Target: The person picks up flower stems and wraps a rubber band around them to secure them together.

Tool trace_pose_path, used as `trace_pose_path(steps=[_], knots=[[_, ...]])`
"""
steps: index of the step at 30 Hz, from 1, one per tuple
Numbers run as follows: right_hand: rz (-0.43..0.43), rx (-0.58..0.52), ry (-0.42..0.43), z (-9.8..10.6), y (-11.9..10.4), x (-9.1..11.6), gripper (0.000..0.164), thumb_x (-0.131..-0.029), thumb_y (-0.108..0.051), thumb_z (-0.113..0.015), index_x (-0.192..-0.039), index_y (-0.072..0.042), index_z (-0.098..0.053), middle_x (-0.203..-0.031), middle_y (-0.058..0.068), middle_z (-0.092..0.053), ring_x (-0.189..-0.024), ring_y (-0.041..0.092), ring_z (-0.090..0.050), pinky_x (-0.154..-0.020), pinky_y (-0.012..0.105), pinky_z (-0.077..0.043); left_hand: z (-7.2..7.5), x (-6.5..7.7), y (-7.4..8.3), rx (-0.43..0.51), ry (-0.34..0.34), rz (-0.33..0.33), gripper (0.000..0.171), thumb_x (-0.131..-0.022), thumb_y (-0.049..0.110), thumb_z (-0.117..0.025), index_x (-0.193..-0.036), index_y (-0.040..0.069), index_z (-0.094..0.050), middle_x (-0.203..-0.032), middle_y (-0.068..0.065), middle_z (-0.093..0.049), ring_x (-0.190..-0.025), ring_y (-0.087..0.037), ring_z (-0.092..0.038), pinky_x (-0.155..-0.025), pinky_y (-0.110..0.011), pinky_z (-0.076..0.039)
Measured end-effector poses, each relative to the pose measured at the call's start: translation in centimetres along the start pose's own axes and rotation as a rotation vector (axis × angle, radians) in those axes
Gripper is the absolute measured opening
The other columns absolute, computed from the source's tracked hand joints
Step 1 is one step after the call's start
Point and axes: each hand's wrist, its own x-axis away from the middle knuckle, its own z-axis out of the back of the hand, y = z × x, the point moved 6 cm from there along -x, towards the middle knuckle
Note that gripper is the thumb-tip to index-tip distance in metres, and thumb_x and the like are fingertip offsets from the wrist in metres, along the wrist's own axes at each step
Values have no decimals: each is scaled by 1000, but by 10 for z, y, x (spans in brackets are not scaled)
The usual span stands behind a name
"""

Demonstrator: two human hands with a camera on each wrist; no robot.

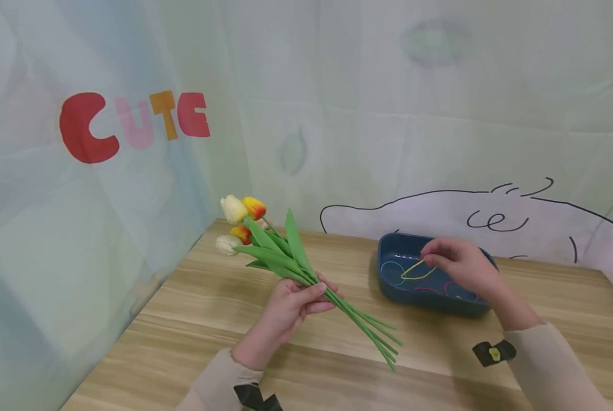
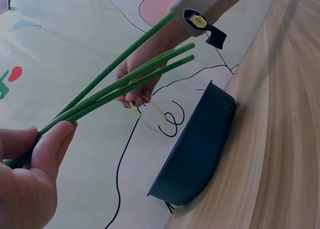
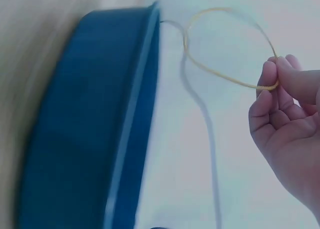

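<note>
My left hand [image 1: 298, 302] grips a bunch of artificial tulips [image 1: 286, 251] by their green stems [image 2: 115, 89], just below the leaves. White and orange-yellow blooms point to the back left, and the stem ends stick out toward the front right. Over the blue tray [image 1: 435, 305], my right hand [image 1: 460, 265] pinches a yellow rubber band [image 3: 215, 71] between thumb and fingertips. The band hangs as an open loop, clear of the tray's rim in the right wrist view. Inside the tray lie more thin bands, among them a light-blue one [image 1: 383, 265] and a red one.
The tray stands on a wood-grain table [image 1: 183, 337], near its back edge. A printed cloth backdrop [image 1: 337, 114] rises behind and to the left, with coloured letters [image 1: 89, 128] and a line drawing. A black strap [image 1: 493, 354] sits at the right sleeve.
</note>
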Motion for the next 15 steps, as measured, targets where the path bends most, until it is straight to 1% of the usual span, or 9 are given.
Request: trace_pose_path(steps=[3,6,9,12,15], knots=[[68,-42,48,5,-14,7,7,-91,-3,-63,-97,0,-65,-88,3,-68,-78,0,-61,-68,17,-55,0,0,0,-1,13,-1,19,-94,-9,-48,-91,5,-60,-87,-4,-72,-87,-17,-71,-80,-27,-60],[146,-94,84,9,-29,15,8,-89,3,-64,-96,1,-65,-87,-6,-67,-78,-1,-62,-66,14,-54,1,0,1,-1,29,1,19,-94,-9,-48,-90,6,-59,-87,-3,-72,-86,-16,-71,-81,-28,-59],[216,-153,100,13,-43,23,10,-88,9,-62,-96,2,-64,-86,-14,-65,-78,-1,-62,-66,12,-54,1,-1,1,-4,40,-2,18,-94,-8,-49,-90,6,-59,-87,-3,-72,-86,-15,-71,-81,-28,-59],[291,-205,109,16,-56,31,13,-86,14,-61,-94,4,-63,-87,-15,-65,-77,0,-63,-66,13,-55,1,-1,2,-4,49,-4,16,-94,-7,-50,-90,5,-59,-87,-2,-72,-85,-15,-71,-81,-27,-59],[369,-237,108,18,-68,39,17,-84,17,-61,-92,2,-63,-88,-12,-66,-75,1,-62,-61,15,-56,2,-1,2,18,73,-2,10,-95,-6,-51,-91,1,-57,-87,-4,-72,-84,-16,-72,-81,-27,-59]])
